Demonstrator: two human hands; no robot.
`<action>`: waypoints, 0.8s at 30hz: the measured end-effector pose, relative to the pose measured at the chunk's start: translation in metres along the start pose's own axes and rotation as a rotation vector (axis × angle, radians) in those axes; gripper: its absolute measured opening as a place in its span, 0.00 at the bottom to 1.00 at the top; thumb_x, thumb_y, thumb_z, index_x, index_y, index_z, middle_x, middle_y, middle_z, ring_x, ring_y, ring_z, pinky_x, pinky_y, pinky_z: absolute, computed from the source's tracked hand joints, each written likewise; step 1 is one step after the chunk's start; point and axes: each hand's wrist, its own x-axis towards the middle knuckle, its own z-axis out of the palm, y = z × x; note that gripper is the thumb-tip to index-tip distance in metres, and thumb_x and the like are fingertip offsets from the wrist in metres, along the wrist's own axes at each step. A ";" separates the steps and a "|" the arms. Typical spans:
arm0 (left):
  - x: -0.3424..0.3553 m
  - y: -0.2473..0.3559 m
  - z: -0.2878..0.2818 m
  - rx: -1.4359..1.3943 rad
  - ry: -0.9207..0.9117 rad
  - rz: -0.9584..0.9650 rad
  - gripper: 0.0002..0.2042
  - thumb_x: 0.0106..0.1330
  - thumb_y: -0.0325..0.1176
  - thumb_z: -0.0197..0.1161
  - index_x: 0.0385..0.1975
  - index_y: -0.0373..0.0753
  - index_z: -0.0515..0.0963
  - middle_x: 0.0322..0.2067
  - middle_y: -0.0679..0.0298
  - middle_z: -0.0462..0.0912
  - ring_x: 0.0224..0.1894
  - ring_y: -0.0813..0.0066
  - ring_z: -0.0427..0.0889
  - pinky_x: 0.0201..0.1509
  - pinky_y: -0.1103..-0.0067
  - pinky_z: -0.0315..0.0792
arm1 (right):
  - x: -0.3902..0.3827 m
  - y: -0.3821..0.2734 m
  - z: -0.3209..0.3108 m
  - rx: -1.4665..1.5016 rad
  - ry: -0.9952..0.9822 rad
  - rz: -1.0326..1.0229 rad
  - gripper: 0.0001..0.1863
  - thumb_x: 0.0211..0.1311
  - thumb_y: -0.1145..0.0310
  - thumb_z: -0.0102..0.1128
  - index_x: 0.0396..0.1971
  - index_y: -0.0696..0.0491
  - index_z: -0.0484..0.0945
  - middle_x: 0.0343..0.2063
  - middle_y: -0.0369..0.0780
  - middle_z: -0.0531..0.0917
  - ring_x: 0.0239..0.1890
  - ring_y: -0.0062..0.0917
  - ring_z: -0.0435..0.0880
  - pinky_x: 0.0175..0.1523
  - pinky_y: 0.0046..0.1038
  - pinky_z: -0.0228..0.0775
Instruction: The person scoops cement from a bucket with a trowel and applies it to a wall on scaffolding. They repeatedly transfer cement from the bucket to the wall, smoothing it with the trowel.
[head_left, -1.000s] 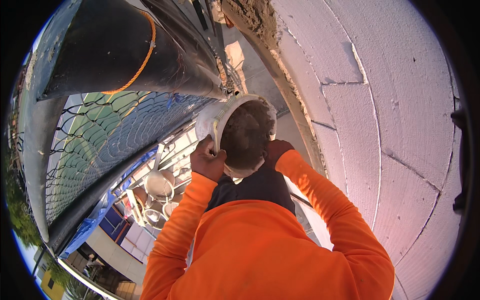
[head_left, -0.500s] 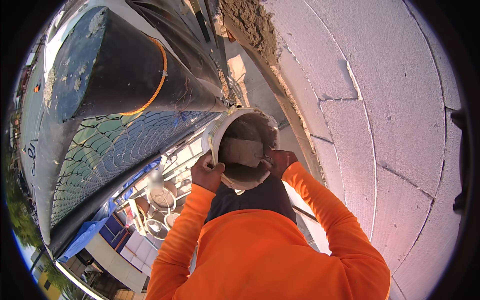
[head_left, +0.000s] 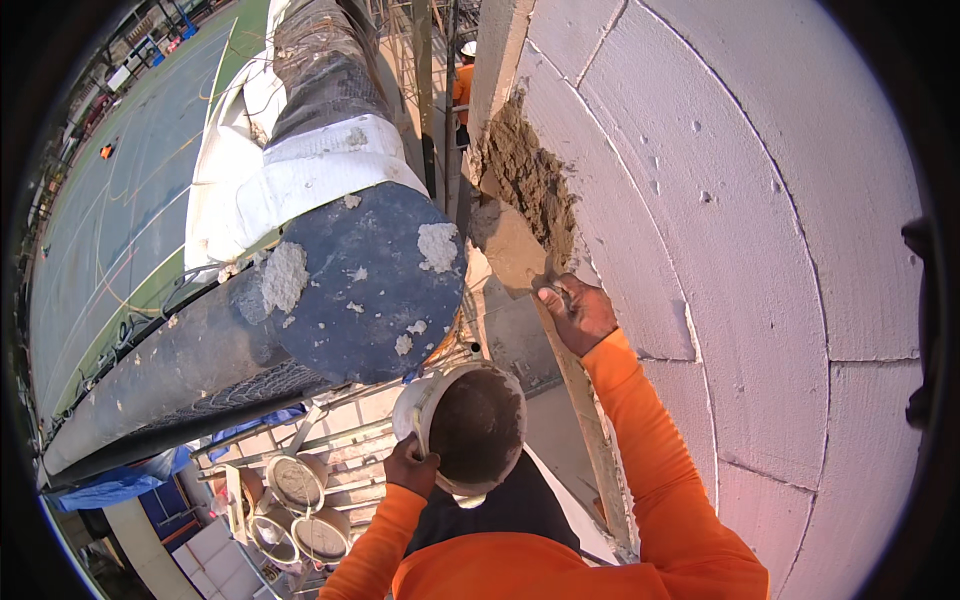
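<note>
My right hand (head_left: 580, 315) is closed round the handle of a trowel (head_left: 510, 245), stretched out ahead along the wall. The trowel's broad flat blade, tan with mortar, lies against a rough patch of wet mortar (head_left: 532, 165) on the block wall. Close to my body, my left hand (head_left: 412, 468) grips the rim of a pale bucket (head_left: 522, 420) whose inside is coated with grey-brown mortar. The bucket tilts, with its mouth facing up toward me.
White block wall (head_left: 740, 220) curves along my right. A thick dark pipe with a round end (head_left: 370, 290), spattered with mortar, juts in at left. Several mortar buckets (head_left: 297, 483) stand below on planks. A person in orange (head_left: 463, 90) works farther ahead. A green court (head_left: 130, 170) lies beyond.
The trowel has come out of the bucket and moved forward to the mortar patch with my right hand. My left hand still holds the bucket. My view has shifted ahead.
</note>
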 end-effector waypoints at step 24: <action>-0.007 0.049 0.008 -0.042 -0.104 -0.025 0.27 0.56 0.30 0.69 0.56 0.23 0.78 0.32 0.55 0.88 0.32 0.75 0.85 0.42 0.78 0.79 | -0.187 0.035 0.011 -0.453 -0.744 0.367 0.20 0.71 0.53 0.56 0.45 0.56 0.80 0.36 0.52 0.87 0.42 0.49 0.87 0.49 0.48 0.78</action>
